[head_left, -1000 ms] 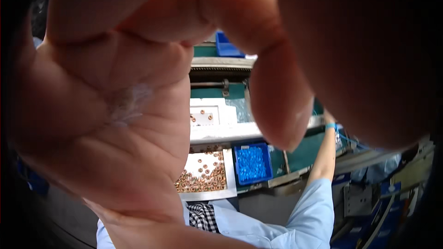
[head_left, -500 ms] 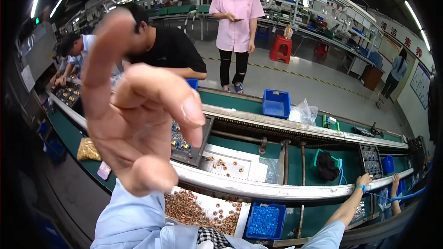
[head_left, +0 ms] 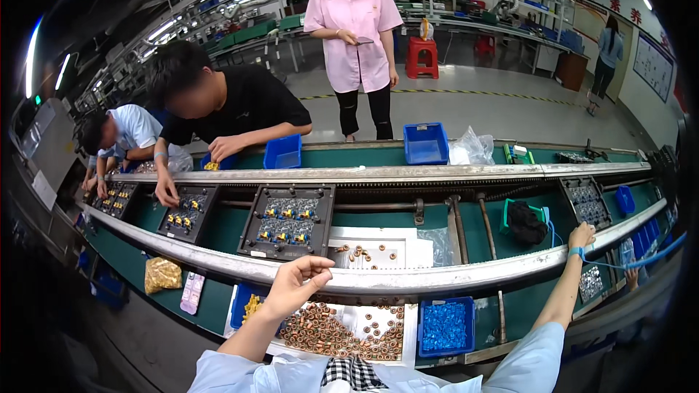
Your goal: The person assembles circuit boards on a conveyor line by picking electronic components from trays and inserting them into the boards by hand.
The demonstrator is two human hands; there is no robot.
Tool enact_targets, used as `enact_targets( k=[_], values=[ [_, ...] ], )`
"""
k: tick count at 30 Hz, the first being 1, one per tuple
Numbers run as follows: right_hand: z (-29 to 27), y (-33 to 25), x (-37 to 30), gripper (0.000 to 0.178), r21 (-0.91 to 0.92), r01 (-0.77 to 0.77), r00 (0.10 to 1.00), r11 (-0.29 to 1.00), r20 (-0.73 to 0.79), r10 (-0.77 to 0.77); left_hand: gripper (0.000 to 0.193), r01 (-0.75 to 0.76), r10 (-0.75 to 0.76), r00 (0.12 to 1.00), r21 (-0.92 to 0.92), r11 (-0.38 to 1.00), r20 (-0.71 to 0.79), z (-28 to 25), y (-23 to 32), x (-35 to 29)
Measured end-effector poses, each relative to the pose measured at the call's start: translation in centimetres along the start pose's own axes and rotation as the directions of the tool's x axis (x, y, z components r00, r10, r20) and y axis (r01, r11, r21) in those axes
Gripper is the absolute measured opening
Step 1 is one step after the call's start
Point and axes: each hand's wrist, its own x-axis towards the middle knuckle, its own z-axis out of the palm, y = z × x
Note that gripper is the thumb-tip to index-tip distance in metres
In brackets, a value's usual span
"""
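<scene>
Head view | our left hand hangs loosely curled, released, near the white tray of copper-coloured rings | blue bin sits just right | our right hand meets the black fixture, grip we cannot tell

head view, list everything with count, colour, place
Rails: two, silver, across view
Black trays: four, black, between rails
White tray: one, white, near side
Copper rings: many, copper, mostly inside it
Blue bins: several, blue, both sides
Yellow bag: one, yellow, near left
Green basket: one, green, between rails
Red stools: two, red, background
Other people: at least four, mixed clothing, mostly beyond
Left hand: one, bare, by near rail
Right hand: one, bare, at rightmost tray
</scene>
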Motion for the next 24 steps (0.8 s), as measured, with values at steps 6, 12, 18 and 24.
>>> enact_targets(
  k=[6, 12, 18, 24],
  values=[
    [-6.2, -6.1, -6.7, 0.01, 0.059, 0.178, 0.981, 0.982, -0.092, -0.172, 0.019, 0.114, -0.113, 0.992, -0.015, 0.993, 0.055, -0.1, -2.4, -3.9],
    [-12.9, -11.2, -13.9, 0.014, 0.103, 0.291, 0.956, 0.951, -0.076, -0.284, 0.017, 0.15, -0.147, 0.985, -0.025, 0.988, 0.094, -0.4, -3.7, -7.2],
    [-19.4, -17.6, -21.3, 0.015, 0.137, 0.446, 0.894, 0.884, -0.118, -0.433, 0.017, 0.124, -0.11, 0.982, -0.081, 0.989, 0.156, -1.2, -5.9, -10.6],
    [-24.3, -22.4, -28.1, 0.02, 0.319, 0.572, 0.819, 0.756, -0.163, -0.551, 0.018, 0.13, -0.099, 0.966, -0.117, 0.985, 0.241, -1.5, -7.5, -12.4]
  ],
)
